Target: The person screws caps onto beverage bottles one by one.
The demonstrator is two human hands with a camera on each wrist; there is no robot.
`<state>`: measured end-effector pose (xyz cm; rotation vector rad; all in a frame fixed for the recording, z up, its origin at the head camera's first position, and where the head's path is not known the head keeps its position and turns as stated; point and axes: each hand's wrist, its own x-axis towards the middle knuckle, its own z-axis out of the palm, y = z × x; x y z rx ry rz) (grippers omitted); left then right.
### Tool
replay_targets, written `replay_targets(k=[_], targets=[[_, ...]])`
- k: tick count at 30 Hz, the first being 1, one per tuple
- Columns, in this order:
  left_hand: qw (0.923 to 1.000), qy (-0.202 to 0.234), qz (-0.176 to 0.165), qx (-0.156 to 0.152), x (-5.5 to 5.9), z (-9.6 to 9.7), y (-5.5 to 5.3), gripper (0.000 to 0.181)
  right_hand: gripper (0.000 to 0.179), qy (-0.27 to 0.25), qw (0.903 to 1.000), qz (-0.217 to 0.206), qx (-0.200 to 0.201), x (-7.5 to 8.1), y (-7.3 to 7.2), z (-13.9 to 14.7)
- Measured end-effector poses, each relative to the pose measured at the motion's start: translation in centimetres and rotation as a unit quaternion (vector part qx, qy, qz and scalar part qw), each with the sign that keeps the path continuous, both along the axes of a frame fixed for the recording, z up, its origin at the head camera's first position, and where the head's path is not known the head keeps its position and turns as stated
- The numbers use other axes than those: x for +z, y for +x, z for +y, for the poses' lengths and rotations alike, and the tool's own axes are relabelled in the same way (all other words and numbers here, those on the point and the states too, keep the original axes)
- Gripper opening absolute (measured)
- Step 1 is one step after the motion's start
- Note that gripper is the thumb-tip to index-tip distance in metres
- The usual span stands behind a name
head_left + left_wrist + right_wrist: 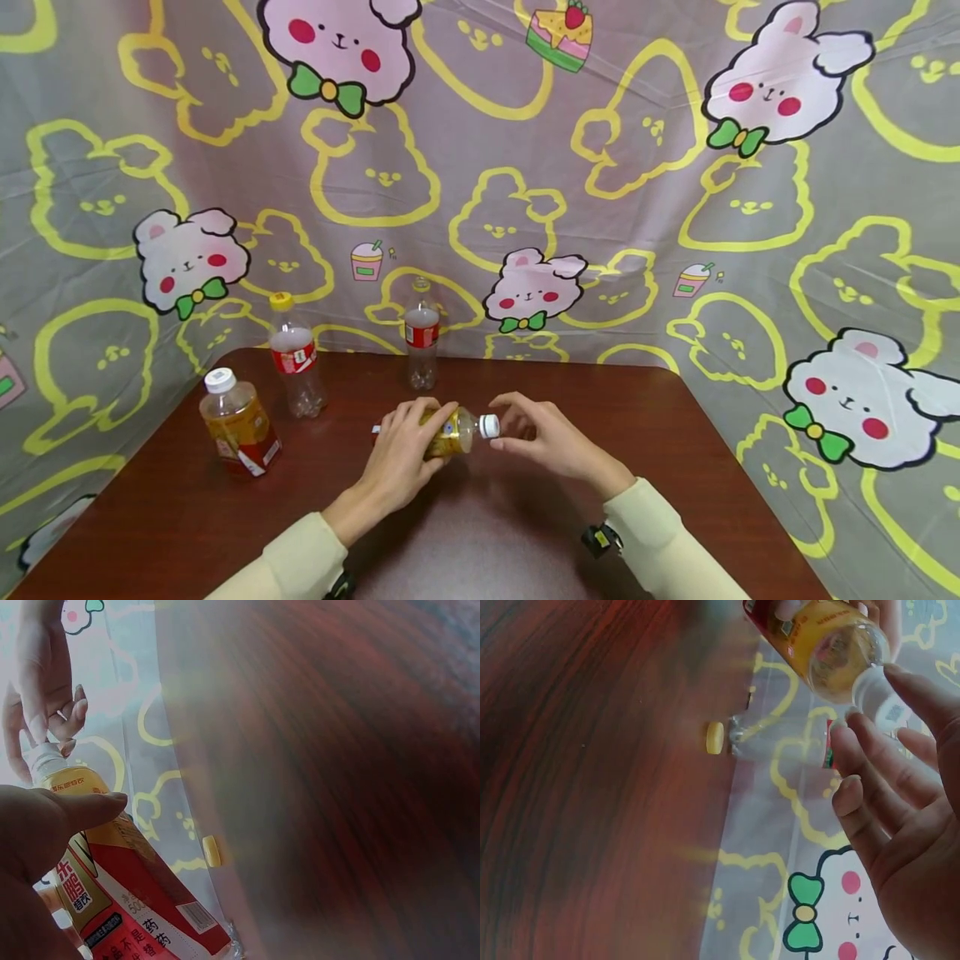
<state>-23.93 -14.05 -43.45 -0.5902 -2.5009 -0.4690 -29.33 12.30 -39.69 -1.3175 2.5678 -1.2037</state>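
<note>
A plastic drink bottle (pixel 452 433) with a yellow-and-red label and a white cap (pixel 489 426) lies sideways above the table, its cap pointing right. My left hand (pixel 408 442) grips it round the label, the thumb along its side in the left wrist view. Around the cap, the fingers and thumb of my right hand (pixel 551 437) are spread and bent. In the head view a small gap shows between fingertips and cap; light contact in the right wrist view I cannot rule out.
To the left stands a similar white-capped bottle (pixel 238 425). Behind it is a clear, red-labelled bottle (pixel 296 358) with a yellow cap. Another clear bottle (pixel 422 342) stands at the back. A loose yellow cap (pixel 715 738) lies on the table near its base. Patterned cloth (pixel 622 275) surrounds the table.
</note>
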Motion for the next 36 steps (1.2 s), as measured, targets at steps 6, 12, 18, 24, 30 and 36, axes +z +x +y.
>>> replay_targets(k=[6,12,18,24,30,36], targets=[[1.0000,0.004,0.001,-0.001,0.06,0.20,0.13,0.081,0.020,-0.005,0.9999,0.011,-0.007,-0.17,-0.01,-0.46],[0.9999,0.013,-0.002,-0.004,0.29,0.64,0.37,0.082,0.026,0.039,0.9982,0.027,-0.036,-0.48,-0.16,-0.88],[1.0000,-0.003,-0.003,-0.008,0.28,0.51,0.31,0.081,0.036,0.062,0.9959,0.010,-0.066,-0.31,0.14,-0.67],[0.9999,0.000,-0.009,0.005,-0.02,-0.14,0.16,0.082,0.035,0.050,0.9982,0.009,-0.030,0.21,0.21,-0.02],[0.9999,-0.005,-0.012,-0.001,0.21,-0.13,0.00,0.081,0.038,0.011,0.9995,0.014,0.026,0.04,-0.06,-0.33],[0.9998,-0.014,-0.014,-0.002,0.49,0.20,0.19,0.081,0.029,-0.010,0.9995,0.019,0.025,-0.23,-0.18,-0.48]])
